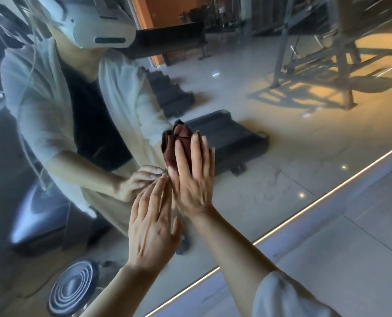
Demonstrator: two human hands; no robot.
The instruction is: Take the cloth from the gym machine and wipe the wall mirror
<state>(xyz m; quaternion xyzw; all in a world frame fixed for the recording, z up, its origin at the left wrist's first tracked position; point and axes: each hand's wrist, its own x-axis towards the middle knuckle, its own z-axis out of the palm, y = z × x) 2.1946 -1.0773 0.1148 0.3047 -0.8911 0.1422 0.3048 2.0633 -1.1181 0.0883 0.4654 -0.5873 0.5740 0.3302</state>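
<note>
Pressing cloth point(179, 143) on mirror point(282, 138) w/ R hand point(192, 179); weight plate point(72, 289) nearby.

Dark red cloth point(176, 143), bunched, pressed vs wall mirror point(270, 143).

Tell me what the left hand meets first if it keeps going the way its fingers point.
Probably the mirror: the left hand points at the glass beside the cloth, fingertips apparently almost touching it. Depth is unclear.

Dark maroon, perhaps brownish, cloth point(179, 145); pale grey floor tiles point(350, 259); orange reflected wall point(165, 10).
</note>
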